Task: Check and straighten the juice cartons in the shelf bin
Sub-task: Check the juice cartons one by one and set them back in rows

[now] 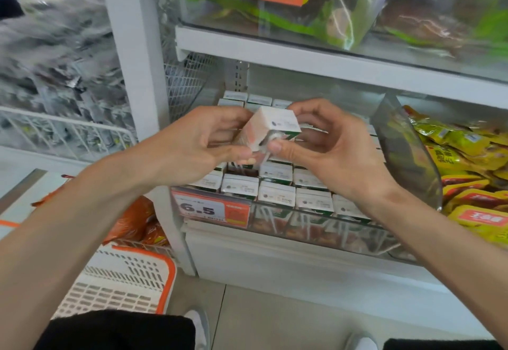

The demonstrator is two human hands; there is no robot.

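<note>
A small white and green juice carton (270, 125) is lifted above the clear shelf bin (316, 228), tilted with its top toward me. My left hand (198, 143) grips its left side, fingers curled behind and thumb below. My right hand (324, 143) pinches its right lower corner with the thumb in front. Below, several rows of matching cartons (276, 193) stand upright in the bin, white tops showing.
A price tag reading 6.5 (211, 208) hangs on the bin's front left. Yellow snack packets (467, 174) fill the neighbouring bin at right behind a clear divider (404, 154). An orange-rimmed white basket (123, 278) sits on the floor at lower left. A shelf (302, 53) with bagged goods is overhead.
</note>
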